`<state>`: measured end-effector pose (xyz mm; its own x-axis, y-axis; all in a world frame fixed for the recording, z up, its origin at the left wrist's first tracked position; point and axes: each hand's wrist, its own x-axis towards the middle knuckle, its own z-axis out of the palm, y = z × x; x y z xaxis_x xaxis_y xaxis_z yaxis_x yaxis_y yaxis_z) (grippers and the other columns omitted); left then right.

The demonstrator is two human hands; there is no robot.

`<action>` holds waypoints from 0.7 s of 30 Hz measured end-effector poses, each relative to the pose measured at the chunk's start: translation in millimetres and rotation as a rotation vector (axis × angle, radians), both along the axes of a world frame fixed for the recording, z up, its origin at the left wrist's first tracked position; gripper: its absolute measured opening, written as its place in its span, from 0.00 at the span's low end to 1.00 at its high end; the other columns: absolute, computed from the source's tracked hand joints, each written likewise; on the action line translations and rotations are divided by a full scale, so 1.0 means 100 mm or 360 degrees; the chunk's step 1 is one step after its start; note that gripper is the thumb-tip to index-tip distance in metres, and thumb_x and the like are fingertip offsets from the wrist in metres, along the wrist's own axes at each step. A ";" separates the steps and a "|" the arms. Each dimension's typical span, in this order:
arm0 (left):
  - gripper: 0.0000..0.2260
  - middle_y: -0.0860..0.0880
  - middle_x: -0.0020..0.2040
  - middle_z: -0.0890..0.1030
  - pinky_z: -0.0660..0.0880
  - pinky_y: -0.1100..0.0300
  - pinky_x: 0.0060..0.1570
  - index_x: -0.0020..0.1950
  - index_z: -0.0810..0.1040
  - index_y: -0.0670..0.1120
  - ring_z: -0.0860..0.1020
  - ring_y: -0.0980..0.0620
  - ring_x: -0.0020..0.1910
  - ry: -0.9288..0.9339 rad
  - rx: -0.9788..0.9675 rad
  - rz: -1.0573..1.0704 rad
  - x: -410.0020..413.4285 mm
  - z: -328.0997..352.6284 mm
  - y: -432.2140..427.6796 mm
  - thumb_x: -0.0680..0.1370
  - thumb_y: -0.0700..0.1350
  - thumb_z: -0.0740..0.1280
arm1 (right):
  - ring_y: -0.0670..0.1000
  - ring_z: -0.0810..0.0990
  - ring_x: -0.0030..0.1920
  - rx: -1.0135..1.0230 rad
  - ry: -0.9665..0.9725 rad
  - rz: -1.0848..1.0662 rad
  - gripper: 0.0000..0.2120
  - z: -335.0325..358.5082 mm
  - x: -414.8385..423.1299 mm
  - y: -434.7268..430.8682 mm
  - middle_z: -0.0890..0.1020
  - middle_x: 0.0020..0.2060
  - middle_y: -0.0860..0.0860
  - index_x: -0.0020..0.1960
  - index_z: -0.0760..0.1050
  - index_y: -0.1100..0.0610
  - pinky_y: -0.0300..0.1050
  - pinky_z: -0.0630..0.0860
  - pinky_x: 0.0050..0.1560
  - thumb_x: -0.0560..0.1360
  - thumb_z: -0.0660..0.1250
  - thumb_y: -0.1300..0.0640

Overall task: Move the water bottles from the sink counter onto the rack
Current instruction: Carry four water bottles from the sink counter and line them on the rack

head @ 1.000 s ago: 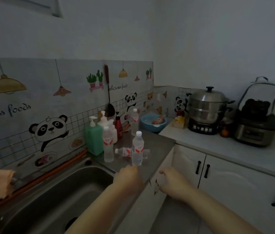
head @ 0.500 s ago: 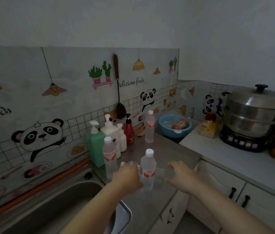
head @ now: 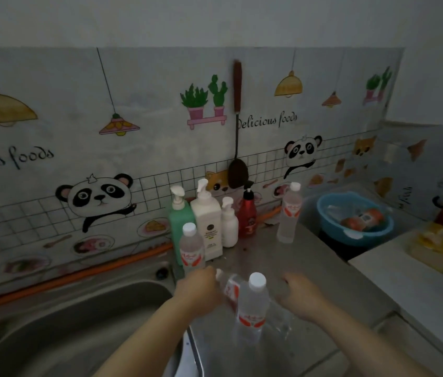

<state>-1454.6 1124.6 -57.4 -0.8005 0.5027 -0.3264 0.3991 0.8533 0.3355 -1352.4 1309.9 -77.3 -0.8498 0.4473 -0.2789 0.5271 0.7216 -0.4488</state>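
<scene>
Several clear water bottles with white caps and red labels are on the steel sink counter (head: 321, 270). One stands nearest me (head: 251, 308), one stands at the left by the soap bottles (head: 192, 251), and one stands far back (head: 289, 213). Another bottle lies on its side (head: 230, 288) behind the near one. My left hand (head: 200, 291) closes over its neck end and my right hand (head: 300, 295) curls around its base end. The near upright bottle hides its middle. No rack is in view.
The steel sink (head: 65, 322) lies at the left. Several pump dispensers (head: 206, 213) stand against the wall under a hanging spatula (head: 238, 172). A blue basin (head: 353, 221) sits at the back right, beside a lighter counter (head: 418, 289) with a yellow item.
The view has come closer and turned left toward the sink counter. Both hands have reached forward from the counter's front edge to the two ends of the lying bottle.
</scene>
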 end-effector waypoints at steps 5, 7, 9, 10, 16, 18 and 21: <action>0.24 0.46 0.65 0.73 0.73 0.52 0.62 0.68 0.67 0.47 0.73 0.46 0.63 -0.0018 -0.0049 0.0105 -0.21 -0.25 -0.05 0.74 0.50 0.67 | 0.54 0.74 0.63 -0.0010 -0.0126 0.0110 0.20 -0.15 -0.30 0.08 0.75 0.64 0.55 0.65 0.71 0.57 0.41 0.70 0.59 0.74 0.65 0.55; 0.23 0.46 0.65 0.74 0.73 0.52 0.62 0.67 0.68 0.46 0.73 0.47 0.63 -0.0024 -0.0031 0.0175 -0.33 -0.37 -0.08 0.74 0.51 0.68 | 0.53 0.74 0.64 -0.0043 -0.0138 0.0143 0.20 -0.22 -0.44 0.11 0.75 0.65 0.55 0.65 0.71 0.58 0.39 0.69 0.58 0.74 0.65 0.56; 0.23 0.46 0.63 0.75 0.73 0.51 0.61 0.65 0.70 0.47 0.75 0.47 0.61 -0.0058 0.0017 0.0251 -0.44 -0.49 -0.10 0.73 0.52 0.68 | 0.53 0.74 0.64 -0.0082 -0.0155 0.0132 0.20 -0.28 -0.56 0.15 0.74 0.65 0.56 0.65 0.71 0.59 0.38 0.68 0.59 0.74 0.65 0.57; 0.23 0.47 0.61 0.76 0.74 0.50 0.61 0.64 0.71 0.48 0.75 0.48 0.60 -0.0080 0.0049 0.0298 -0.48 -0.54 -0.11 0.72 0.53 0.69 | 0.53 0.73 0.65 -0.0096 -0.0166 0.0134 0.21 -0.31 -0.62 0.16 0.73 0.66 0.57 0.66 0.70 0.60 0.39 0.68 0.61 0.75 0.64 0.56; 0.31 0.51 0.57 0.79 0.78 0.49 0.55 0.61 0.70 0.53 0.79 0.50 0.55 -0.0165 0.0328 0.0601 -0.85 -0.95 -0.13 0.62 0.62 0.72 | 0.54 0.70 0.68 -0.0186 -0.0320 0.0189 0.27 -0.64 -0.94 0.19 0.68 0.70 0.58 0.70 0.64 0.58 0.41 0.67 0.66 0.75 0.66 0.52; 0.37 0.50 0.60 0.77 0.77 0.47 0.57 0.64 0.67 0.52 0.77 0.48 0.59 -0.0172 0.0480 0.0729 -0.89 -0.98 -0.09 0.60 0.61 0.75 | 0.54 0.72 0.65 -0.0216 -0.0368 0.0190 0.26 -0.74 -1.03 0.17 0.69 0.69 0.57 0.70 0.65 0.57 0.40 0.68 0.63 0.75 0.65 0.51; 0.41 0.49 0.63 0.76 0.74 0.48 0.61 0.68 0.64 0.49 0.75 0.47 0.62 -0.0203 0.0815 0.0867 -0.91 -0.93 -0.04 0.60 0.53 0.79 | 0.50 0.76 0.52 -0.0228 -0.0445 0.0242 0.24 -0.80 -1.16 0.12 0.76 0.61 0.55 0.64 0.70 0.56 0.36 0.71 0.47 0.71 0.69 0.49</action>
